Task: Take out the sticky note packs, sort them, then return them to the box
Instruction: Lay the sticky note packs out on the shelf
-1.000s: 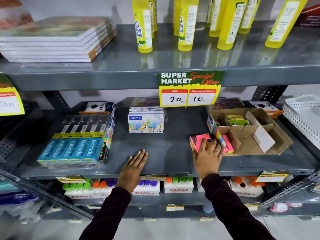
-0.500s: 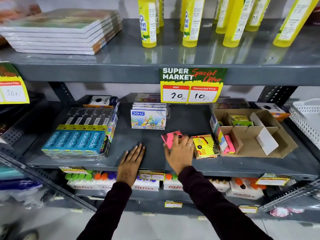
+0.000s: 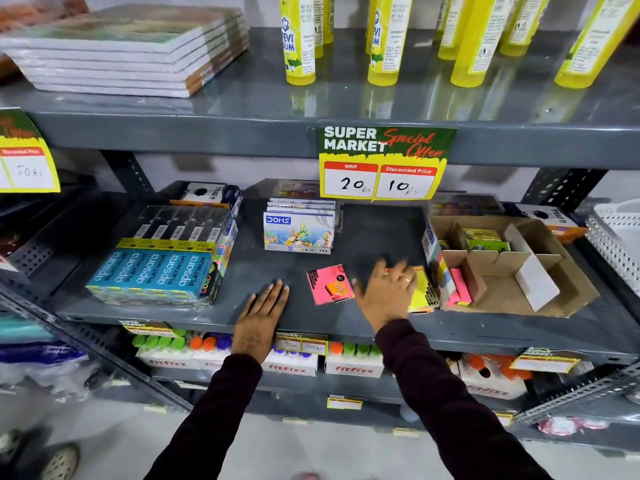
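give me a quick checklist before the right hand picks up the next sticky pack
1. Pink pack set down flat on the shelf, clear of both hands: ok.
2. Right hand free to grasp: ok, open and blurred, over the yellow pack.
3. Grip on the yellow pack: cannot tell, the hand covers most of it.
4. Left hand out of the way: ok, flat on the shelf edge, left of the pink pack.
5. Box emptied: not ok, green and yellow packs sit in a back compartment, and pink and yellow ones stand in the front-left slot.
6. Sorting space between the DOMS box and the cardboard box: ok.
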